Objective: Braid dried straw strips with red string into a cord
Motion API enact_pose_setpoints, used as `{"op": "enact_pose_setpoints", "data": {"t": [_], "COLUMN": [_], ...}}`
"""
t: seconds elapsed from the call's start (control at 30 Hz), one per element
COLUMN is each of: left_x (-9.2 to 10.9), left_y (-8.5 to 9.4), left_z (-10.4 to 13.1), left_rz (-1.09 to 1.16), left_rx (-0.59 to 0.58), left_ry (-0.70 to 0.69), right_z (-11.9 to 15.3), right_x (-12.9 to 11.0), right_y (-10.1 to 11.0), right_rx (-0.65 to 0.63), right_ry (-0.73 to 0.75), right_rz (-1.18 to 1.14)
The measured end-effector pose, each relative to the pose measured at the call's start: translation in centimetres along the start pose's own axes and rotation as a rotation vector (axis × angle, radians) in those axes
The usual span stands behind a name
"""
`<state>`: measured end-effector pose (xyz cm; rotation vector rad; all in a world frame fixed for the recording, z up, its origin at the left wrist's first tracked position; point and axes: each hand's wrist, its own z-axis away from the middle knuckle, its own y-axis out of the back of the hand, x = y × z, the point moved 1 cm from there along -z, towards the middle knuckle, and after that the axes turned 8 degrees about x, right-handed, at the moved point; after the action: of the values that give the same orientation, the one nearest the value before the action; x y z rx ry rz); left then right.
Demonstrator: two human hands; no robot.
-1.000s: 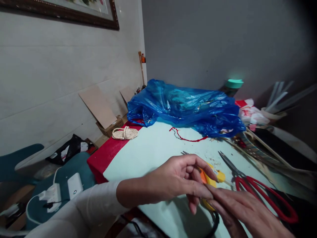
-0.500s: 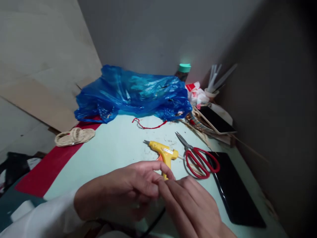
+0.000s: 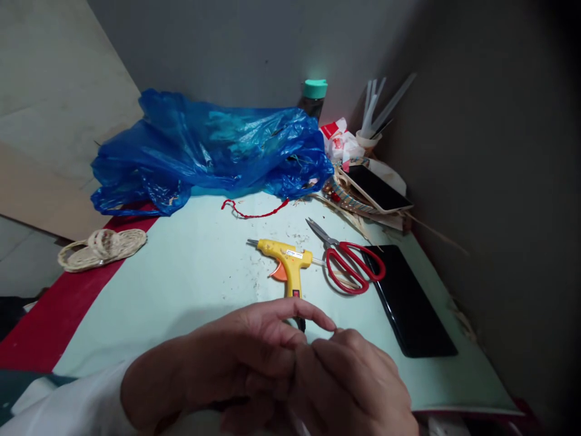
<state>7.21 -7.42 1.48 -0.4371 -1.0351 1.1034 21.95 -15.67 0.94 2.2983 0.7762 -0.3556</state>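
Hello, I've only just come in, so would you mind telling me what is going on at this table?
A person's left hand and right hand meet at the fingers low over the table; whatever they may hold is hidden. Just beyond them lies a yellow plastic glue gun with an orange trigger, untouched. Red-handled metal scissors lie to its right, and a woven straw-coloured sandal sits at the far left.

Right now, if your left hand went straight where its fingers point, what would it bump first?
Probably the right hand. A finger of the left hand ends by those knuckles; whether they touch is unclear.
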Motion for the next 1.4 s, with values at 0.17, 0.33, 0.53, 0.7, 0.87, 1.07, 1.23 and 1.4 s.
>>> {"op": "enact_pose_setpoints", "data": {"t": [0.17, 0.33, 0.53, 0.7, 0.87, 1.07, 1.23, 1.4], "left_x": [0.1, -0.3, -0.4, 0.1, 0.8, 1.4, 1.6, 1.4], "left_y": [-0.7, -1.9, -2.2, -0.7, 0.3, 0.9, 0.3, -0.9], "left_z": [-0.4, 0.7, 1.3, 1.0, 1.6, 1.2, 0.0, -1.9], "left_rz": [-0.023, -0.329, -0.389, -0.317, -0.507, -0.975, -1.53, -1.783], "left_rx": [0.057, 0.352, 0.364, 0.494, 0.639, 0.878, 0.938, 0.984], "left_ry": [-0.167, -0.397, -0.369, -0.44, -0.591, -0.686, -0.712, -0.619], "right_z": [-0.1, 0.3, 0.7, 0.7, 0.7, 3.0, 3.2, 1.5], "right_x": [-0.8, -1.6, -1.6, -2.5, -1.9, 0.9, 3.0, 4.3], "right_y": [-0.4, -0.4, -0.6, -0.6, 1.2, 4.5, 6.7, 6.8], "right_rx": [0.04, 0.097, 0.102, 0.194, 0.315, 0.131, -0.123, -0.35], "right_ry": [-0.136, -0.174, -0.086, -0.062, -0.161, -0.174, -0.152, -0.115], "right_rz": [-0.095, -0.143, -0.168, -0.085, -0.193, 0.059, 0.022, 0.042]}}
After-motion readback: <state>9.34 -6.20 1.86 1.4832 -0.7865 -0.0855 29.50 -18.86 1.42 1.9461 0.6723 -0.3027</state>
